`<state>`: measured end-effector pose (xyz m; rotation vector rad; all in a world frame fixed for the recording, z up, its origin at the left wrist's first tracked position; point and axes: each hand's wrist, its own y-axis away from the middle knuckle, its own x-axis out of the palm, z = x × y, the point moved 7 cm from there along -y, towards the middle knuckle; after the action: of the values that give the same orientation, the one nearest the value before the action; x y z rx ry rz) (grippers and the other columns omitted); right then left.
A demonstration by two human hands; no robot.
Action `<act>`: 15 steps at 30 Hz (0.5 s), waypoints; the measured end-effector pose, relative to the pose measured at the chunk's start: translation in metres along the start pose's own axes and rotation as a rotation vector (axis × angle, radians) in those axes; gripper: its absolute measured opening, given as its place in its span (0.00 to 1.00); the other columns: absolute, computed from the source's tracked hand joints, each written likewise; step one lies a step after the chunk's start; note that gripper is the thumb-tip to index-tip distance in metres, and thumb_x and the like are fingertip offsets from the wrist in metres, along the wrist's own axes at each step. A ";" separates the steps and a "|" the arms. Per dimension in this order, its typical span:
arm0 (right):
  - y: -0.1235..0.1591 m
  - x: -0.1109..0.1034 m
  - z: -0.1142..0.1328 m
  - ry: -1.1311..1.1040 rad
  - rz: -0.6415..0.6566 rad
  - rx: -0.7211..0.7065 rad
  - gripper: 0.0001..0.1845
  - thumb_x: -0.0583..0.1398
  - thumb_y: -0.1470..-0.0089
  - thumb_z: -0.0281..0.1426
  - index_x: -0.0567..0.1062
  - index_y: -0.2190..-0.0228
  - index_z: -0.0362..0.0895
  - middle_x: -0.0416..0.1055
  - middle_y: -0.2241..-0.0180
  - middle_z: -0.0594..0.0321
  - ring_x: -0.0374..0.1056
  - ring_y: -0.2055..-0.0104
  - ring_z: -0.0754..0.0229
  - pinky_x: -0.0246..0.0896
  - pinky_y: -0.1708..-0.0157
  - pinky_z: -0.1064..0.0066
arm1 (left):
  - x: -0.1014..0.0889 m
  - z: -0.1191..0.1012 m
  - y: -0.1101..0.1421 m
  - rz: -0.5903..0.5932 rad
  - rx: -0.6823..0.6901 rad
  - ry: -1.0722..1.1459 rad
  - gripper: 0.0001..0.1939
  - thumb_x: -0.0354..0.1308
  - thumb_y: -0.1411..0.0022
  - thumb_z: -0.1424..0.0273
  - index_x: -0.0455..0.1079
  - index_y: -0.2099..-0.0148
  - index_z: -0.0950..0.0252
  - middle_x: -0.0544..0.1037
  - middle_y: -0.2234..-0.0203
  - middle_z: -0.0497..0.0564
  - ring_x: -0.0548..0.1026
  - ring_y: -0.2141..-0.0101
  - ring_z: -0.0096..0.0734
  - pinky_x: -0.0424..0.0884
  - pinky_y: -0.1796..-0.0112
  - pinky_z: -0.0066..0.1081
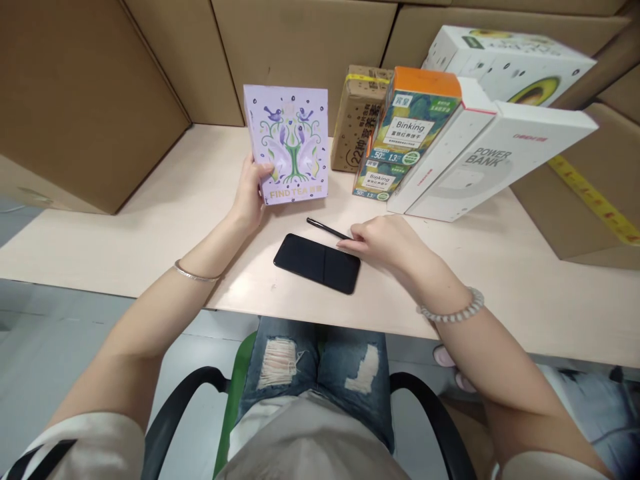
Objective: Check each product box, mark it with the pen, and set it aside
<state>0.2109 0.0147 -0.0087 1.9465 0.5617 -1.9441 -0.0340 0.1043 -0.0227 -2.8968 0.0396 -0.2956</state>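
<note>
My left hand point(253, 190) grips the lower left edge of a lilac tea box point(295, 150), its thumb on the front face. The box stands upright on the table, printed with birds, green vines and the words FIND TEA. My right hand point(383, 240) has its fingers closed at the right end of a black pen point(325, 228), which points left. Under the hand, part of the pen is hidden. Just in front of the pen lies a black smartphone point(317, 263), screen up and dark.
Several product boxes stand to the right: a brown carton point(357, 123), Binking boxes point(417, 123), a white POWER BANK box point(493, 163) and an avocado-print box point(510, 63). Large cardboard boxes point(305, 53) line the back and the left. The table's front edge point(310, 320) runs above my knees.
</note>
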 end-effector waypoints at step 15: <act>0.024 0.002 0.064 -0.404 0.025 -0.037 0.38 0.75 0.47 0.46 0.77 0.40 0.41 0.78 0.45 0.43 0.74 0.43 0.36 0.71 0.43 0.48 | -0.004 0.018 -0.005 0.008 0.009 0.049 0.42 0.66 0.45 0.43 0.62 0.32 0.48 0.81 0.39 0.44 0.64 0.27 0.52 0.68 0.36 0.45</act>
<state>0.1675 -0.0379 -0.0121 1.4690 0.4535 -2.2089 -0.0346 0.1134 -0.0393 -2.8798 0.0579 -0.3646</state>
